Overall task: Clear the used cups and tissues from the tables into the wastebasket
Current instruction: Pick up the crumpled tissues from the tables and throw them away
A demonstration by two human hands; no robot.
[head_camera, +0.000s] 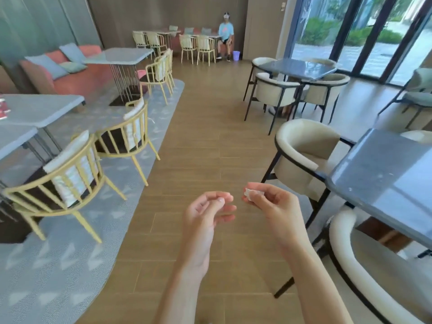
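A lounge with a wood-plank floor (198, 118) is seen from the head camera, with a grey patterned rug (58, 265) laid along the left side and tall glazed doors (364, 31) at the right. On the rug, grey tables (42, 108) are set with yellow-framed chairs (70, 176), and a red-and-white item (3, 108), cut off by the left edge, is seen on the nearest of them; what it is cannot be told. A coral sofa (77, 73) with pale blue cushions is placed behind them. On the right, a dark glossy table (385, 183) is ringed by cream chairs (301, 155) with black frames, and a second such table (297, 67) stands farther back. Against the far wall a seated person (225, 35) is seen, and a purple wastebasket (236, 55) is set on the floor just beside that person's feet, well apart from the hands. Both forearms are held out over the floor in the foreground. The right hand (268, 202) is closed round a small crumpled tissue (251, 192), pinched at the fingertips. The left hand (208, 209) is held near it, not touching, with its fingers curled and its thumb and fingertips brought together; whether a scrap is held there cannot be told.
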